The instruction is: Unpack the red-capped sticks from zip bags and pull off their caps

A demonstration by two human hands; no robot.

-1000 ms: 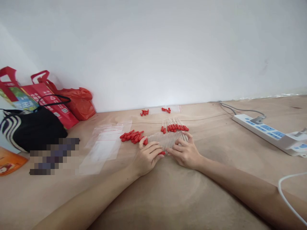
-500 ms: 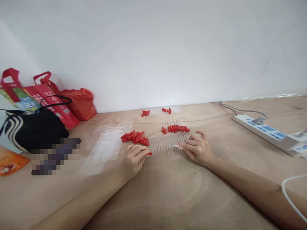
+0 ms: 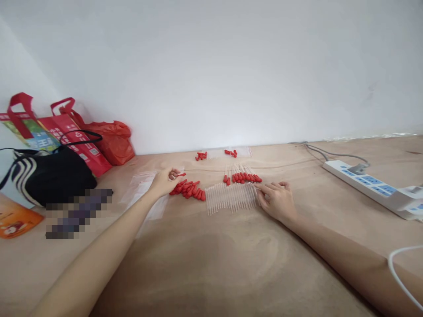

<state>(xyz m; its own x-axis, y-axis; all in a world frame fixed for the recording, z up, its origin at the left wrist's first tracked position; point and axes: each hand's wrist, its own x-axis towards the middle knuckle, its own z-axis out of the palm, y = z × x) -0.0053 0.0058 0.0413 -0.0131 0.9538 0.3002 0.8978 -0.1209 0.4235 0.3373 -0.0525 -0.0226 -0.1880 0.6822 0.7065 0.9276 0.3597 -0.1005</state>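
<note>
My left hand (image 3: 167,181) is raised over the left end of a heap of red rubber dropper bulbs (image 3: 187,189), its fingers pinching one red bulb (image 3: 181,175). To the right of the heap, clear glass dropper tubes (image 3: 229,199) lie side by side in a row. At the row's right end my right hand (image 3: 276,199) rests low, thumb and forefinger closed about the end tube; the fingertips partly hide it. Just behind the row lie several droppers with red bulbs fitted (image 3: 244,177), their glass tubes pointing away from me.
Clear zip bags (image 3: 140,181) lie left of the bulbs. Farther back are small red bulb groups (image 3: 201,156) and another clear bag (image 3: 244,152). Shopping bags (image 3: 82,141) and a black bag (image 3: 56,176) stand left. A power strip (image 3: 366,182) with cables lies right.
My left hand has moved up and left, from the front of the tubes to the far side of the bulb heap. My right fingertips have shifted slightly away from me; the tilted tube no longer shows.
</note>
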